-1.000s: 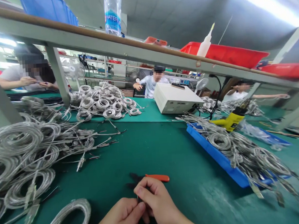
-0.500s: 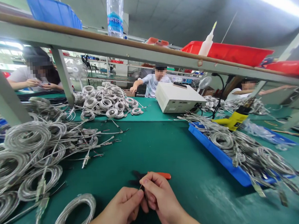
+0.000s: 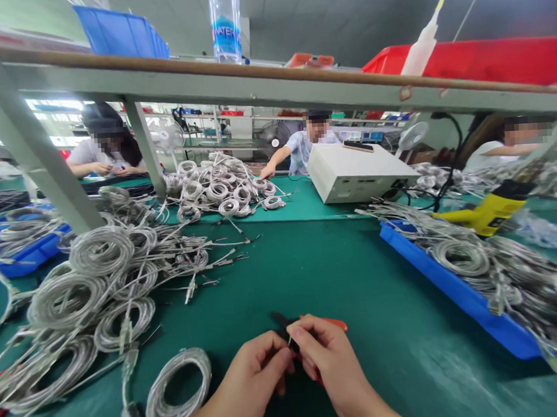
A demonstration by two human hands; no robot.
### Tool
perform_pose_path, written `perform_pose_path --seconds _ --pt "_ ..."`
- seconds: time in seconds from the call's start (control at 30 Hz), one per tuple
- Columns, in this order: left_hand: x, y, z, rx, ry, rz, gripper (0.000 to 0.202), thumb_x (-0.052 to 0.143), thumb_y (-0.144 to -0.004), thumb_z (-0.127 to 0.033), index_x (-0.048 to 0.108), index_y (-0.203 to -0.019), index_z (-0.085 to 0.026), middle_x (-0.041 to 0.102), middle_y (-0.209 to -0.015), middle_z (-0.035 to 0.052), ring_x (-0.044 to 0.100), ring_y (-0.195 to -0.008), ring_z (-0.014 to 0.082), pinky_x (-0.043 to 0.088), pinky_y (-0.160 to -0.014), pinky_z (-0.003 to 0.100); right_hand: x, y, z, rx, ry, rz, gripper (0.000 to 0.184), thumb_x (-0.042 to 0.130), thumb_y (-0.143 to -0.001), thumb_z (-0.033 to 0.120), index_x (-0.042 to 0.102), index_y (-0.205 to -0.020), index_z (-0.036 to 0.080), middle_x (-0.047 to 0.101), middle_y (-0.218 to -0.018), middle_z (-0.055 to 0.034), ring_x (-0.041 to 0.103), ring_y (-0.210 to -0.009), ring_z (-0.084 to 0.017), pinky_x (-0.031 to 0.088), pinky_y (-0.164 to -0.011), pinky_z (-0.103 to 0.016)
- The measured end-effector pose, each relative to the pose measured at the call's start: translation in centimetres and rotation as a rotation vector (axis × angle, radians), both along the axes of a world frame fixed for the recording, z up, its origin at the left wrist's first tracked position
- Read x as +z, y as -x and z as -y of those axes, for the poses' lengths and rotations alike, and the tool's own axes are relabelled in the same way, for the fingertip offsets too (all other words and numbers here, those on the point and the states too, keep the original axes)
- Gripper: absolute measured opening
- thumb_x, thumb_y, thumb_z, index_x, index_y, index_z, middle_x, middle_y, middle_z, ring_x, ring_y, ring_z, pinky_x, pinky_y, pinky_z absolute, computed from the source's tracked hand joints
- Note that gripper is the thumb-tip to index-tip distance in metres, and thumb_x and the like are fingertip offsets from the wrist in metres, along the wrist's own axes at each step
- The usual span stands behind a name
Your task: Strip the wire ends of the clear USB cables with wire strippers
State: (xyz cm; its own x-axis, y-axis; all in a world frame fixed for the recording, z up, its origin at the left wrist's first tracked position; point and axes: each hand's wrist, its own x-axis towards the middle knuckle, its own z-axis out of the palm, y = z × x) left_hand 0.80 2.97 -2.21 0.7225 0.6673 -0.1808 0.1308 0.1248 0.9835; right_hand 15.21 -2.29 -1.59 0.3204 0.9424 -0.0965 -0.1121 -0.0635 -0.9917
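Note:
My left hand (image 3: 257, 381) and my right hand (image 3: 331, 361) meet low in the middle of the head view, fingertips almost touching. Between them is a thin wire (image 3: 290, 342), pinched by both thumbs and forefingers; most of it is hidden by the fingers. Behind my hands a tool with a dark front end and orange-red handles (image 3: 339, 323) lies on the green mat, partly covered, so its kind is unclear. Beside my left forearm rests a single coil of clear-jacketed cable (image 3: 200, 371). Whether it joins the pinched wire cannot be seen.
Cable coils (image 3: 63, 300) are heaped at left. A blue tray (image 3: 451, 299) of cables stands at right, with a yellow heat gun (image 3: 498, 212) above it. A white box-shaped device (image 3: 337, 174) sits behind. An overhead shelf (image 3: 253, 85) crosses the view; co-workers sit beyond.
The view has turned, so the scene, my hands included, sits farther right and looks more level. Both hands keep their pinch on the wire, with slight finger movement.

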Motion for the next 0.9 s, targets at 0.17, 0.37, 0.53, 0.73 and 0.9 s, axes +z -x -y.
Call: perform_pose_path --seconds 0.17,0.37,0.53,0.73,0.9 --pt "0.04 -0.36 -0.21 0.047 0.004 0.016 0.05 0.054 -0.083 -0.066 0.053 -0.071 -0.017 0.049 -0.061 -0.0027 0.034 -0.047 0.0073 0.021 -0.044 0.023 -0.59 -0.02 -0.13 -0.025 0.038 -0.064 0.036 0.073 -0.077 0.051 0.069 -0.075 0.016 0.037 -0.044 0.0099 0.03 -0.039 -0.006 0.021 -0.041 -0.023" --pt "0.1 -0.36 -0.27 0.142 0.052 0.126 0.046 0.061 -0.08 -0.063 0.052 -0.072 -0.018 0.037 -0.055 -0.0082 0.024 -0.044 0.0057 0.017 -0.043 0.022 -0.29 0.0 -0.2 -0.004 0.02 -0.1 0.035 0.075 -0.076 0.05 0.073 -0.083 0.016 0.042 -0.045 0.0082 0.034 -0.042 -0.007 0.026 -0.044 -0.023" --pt "0.24 -0.33 -0.22 0.192 0.068 0.133 0.043 0.064 -0.08 -0.059 0.057 -0.077 -0.017 0.037 -0.054 -0.0086 0.024 -0.044 0.0058 0.017 -0.045 0.023 -0.24 0.01 -0.18 0.023 0.02 -0.04 0.028 0.075 -0.076 0.043 0.075 -0.083 0.016 0.047 -0.049 0.0065 0.036 -0.044 -0.008 0.026 -0.046 -0.025" --pt "0.33 -0.33 0.0 0.189 0.034 0.101 0.044 0.062 -0.081 -0.06 0.059 -0.078 -0.016 0.037 -0.053 -0.0079 0.025 -0.045 0.0068 0.019 -0.045 0.023 -0.32 0.09 -0.1 0.004 0.019 -0.048 0.024 0.074 -0.076 0.041 0.073 -0.078 0.017 0.046 -0.048 0.0066 0.036 -0.044 -0.009 0.027 -0.047 -0.026" --pt "0.39 -0.37 0.02 0.162 0.036 0.07 0.044 0.061 -0.083 -0.059 0.056 -0.072 -0.017 0.037 -0.054 -0.0074 0.026 -0.045 0.0062 0.019 -0.045 0.023 -0.07 0.11 0.0 0.001 0.032 -0.052 0.023 0.072 -0.079 0.039 0.068 -0.073 0.017 0.044 -0.046 0.008 0.036 -0.043 -0.008 0.025 -0.047 -0.026"
